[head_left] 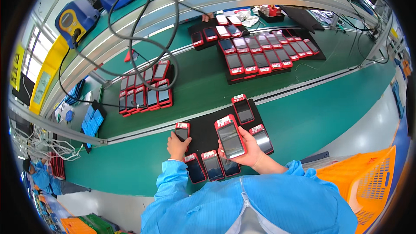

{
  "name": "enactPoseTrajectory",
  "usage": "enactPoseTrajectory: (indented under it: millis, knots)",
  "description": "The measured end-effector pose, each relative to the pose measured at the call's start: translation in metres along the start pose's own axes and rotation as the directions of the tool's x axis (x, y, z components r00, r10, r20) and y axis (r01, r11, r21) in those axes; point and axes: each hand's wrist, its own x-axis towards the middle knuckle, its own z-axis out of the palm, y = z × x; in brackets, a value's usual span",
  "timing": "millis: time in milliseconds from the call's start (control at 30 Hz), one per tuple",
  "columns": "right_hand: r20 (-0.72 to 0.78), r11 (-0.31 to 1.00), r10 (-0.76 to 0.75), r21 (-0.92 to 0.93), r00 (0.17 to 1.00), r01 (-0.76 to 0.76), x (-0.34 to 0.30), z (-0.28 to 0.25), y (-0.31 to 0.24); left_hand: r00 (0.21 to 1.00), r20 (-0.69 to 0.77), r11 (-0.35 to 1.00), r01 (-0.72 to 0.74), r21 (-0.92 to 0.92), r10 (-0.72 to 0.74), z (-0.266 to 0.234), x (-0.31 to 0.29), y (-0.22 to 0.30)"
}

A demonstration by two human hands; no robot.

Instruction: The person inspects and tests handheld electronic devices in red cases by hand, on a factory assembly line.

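In my right hand (252,151) is a red-cased handheld terminal (230,138), raised above the black mat (201,125) with its grey screen facing up. My left hand (177,146) grips a second, smaller-looking handheld terminal (182,131) by its sides at the mat's left edge. Whether that one rests on the mat I cannot tell. Other red terminals lie face up around my hands: one with a dark screen (244,110) at the far right of the mat, one with a bright screen (263,139) beside my right hand, and a near row with a grey-screened unit (212,166), partly covered by the raised one.
Beyond a metal rail lies a green conveyor belt (197,89) bearing red terminals in a left group (146,87) and a larger right group (260,56). Black cables (130,39) hang at the left. An orange crate (368,182) stands at my right. Another person's hand (207,17) shows across the belt.
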Motion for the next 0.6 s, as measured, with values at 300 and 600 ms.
enactPoseTrajectory:
  millis: [300,600]
  knots:
    - [-0.245,0.998,-0.046,-0.041,0.969,0.037,0.012,0.007,0.008,0.971,0.226,0.127,0.235,-0.964,-0.078,-0.007,-0.004,-0.008]
    - [-0.136,0.979,0.144,-0.126,0.98,-0.161,0.012,0.027,0.023,0.832,0.147,-0.677,0.526,-0.514,0.535,-0.049,-0.08,-0.006]
